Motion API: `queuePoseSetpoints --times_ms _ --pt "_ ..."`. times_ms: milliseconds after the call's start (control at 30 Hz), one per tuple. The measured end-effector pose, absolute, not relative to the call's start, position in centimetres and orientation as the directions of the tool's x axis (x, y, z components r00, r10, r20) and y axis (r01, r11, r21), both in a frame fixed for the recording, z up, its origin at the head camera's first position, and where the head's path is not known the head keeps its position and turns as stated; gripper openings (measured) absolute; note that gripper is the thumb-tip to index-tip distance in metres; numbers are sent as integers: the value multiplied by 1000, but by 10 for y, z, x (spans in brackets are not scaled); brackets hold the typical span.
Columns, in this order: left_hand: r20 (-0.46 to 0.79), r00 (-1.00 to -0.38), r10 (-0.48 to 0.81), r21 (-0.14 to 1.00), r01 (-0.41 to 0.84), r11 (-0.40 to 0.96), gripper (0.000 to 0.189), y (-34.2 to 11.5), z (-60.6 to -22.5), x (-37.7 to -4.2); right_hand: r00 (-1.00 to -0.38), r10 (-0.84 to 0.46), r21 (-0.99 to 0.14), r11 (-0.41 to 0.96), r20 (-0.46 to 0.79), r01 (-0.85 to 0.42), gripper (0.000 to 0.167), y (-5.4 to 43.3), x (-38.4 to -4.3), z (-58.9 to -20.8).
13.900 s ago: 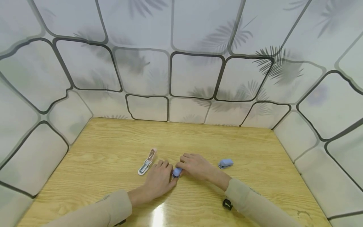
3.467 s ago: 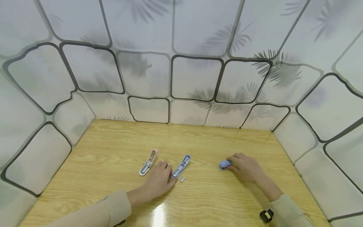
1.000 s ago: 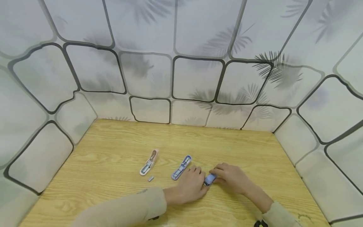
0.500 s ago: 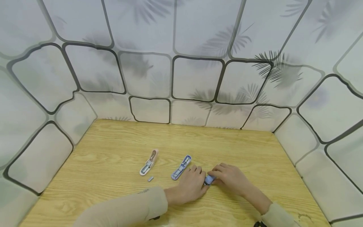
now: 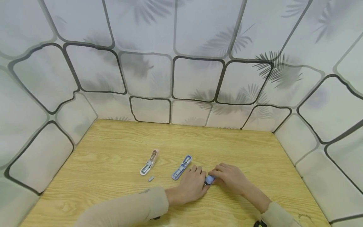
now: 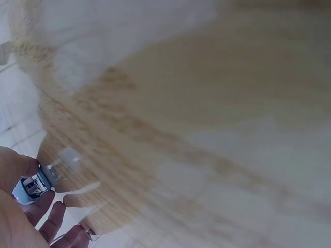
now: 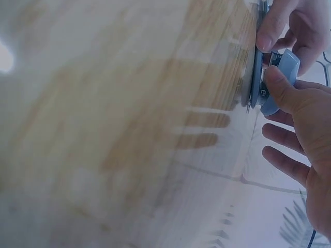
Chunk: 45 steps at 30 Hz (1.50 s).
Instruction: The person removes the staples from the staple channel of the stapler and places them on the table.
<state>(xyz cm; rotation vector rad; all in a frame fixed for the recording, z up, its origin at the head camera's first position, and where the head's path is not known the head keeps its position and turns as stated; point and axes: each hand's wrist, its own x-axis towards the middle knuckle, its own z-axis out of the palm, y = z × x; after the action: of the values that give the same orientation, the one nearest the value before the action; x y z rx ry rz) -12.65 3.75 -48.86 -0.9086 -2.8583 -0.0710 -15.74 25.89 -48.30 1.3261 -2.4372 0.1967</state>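
Note:
Both hands are on a small blue stapler at the right-middle of the table. My left hand pinches its near end between thumb and finger. My right hand grips the upper part, its thumb lying along the light-blue lid in the right wrist view, the other fingers spread past it. The lid stands raised from the base there, with metal showing between. The left wrist view shows the stapler's open end beside the left fingers. Left of my left hand lies a blue-violet stapler, folded wide open.
A pink-and-white stapler, also folded open, lies farther left. Near its lower end is a small grey strip that looks like staples. Patterned panels stand along the back and sides of the wooden table.
Earlier, the blue-violet stapler was handled, then left lying open. The grey strip moved left, and the right-hand stapler came to the left hand. Lately its lid has tilted up slightly.

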Motion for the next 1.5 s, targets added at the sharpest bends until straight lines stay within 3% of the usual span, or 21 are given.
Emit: queuePoseSetpoints --times_ms 433,700,1200,1500 --pt "134 -814 565 -25 567 823 44 40 -490 -126 -524 -764 -45 550 377 -834 27 265 -160 -484" --pt "141 -809 571 -27 573 819 44 40 -489 -126 -499 -780 29 549 376 -835 32 267 -160 -480" --pt "157 -809 566 -63 564 824 43 41 -488 -126 -392 -775 132 513 496 -848 52 269 -159 -467" --pt "177 -800 573 -61 572 818 44 40 -488 -127 -396 -767 122 517 506 -847 53 274 -162 -462"
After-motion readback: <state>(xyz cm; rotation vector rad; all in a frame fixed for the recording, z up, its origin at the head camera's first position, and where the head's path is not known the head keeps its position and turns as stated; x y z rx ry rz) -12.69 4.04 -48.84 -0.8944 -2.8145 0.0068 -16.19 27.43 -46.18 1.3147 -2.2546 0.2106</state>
